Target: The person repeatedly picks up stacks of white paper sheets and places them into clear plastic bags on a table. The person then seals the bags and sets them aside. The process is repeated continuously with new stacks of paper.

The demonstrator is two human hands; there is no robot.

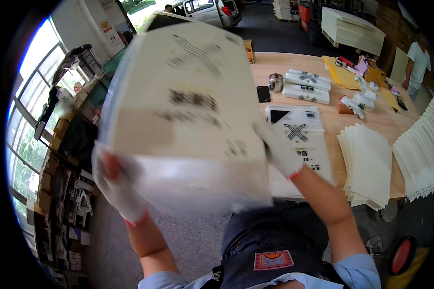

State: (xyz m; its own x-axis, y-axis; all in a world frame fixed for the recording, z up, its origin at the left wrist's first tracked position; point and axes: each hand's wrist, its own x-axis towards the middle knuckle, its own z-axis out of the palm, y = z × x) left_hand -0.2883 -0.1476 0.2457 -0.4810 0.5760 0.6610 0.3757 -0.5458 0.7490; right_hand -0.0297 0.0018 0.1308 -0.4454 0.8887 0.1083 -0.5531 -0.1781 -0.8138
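A large clear plastic bag point(178, 130), printed with dark crossed pencils and lettering, is raised in front of me, tilted and blurred by motion. Cream-coloured flat material shows inside it. My left hand point(118, 180), in a white glove with a bare fingertip showing, grips its lower left corner. At its right edge, my gloved right hand point(282, 149) is closed on the side, some fingers hidden behind it. Beside that hand a flat stack of similar printed plastic bags point(301, 132) lies on the wooden table point(330, 118).
Rolled printed bags point(306, 86), a phone point(263, 94) and a metal jar point(275, 83) stand farther back. White gloves point(354, 105) lie near a yellow envelope point(341, 72). Cream sheets point(369, 164) fan out at right, beside a larger stack point(422, 147). Another person point(417, 62) stands far right.
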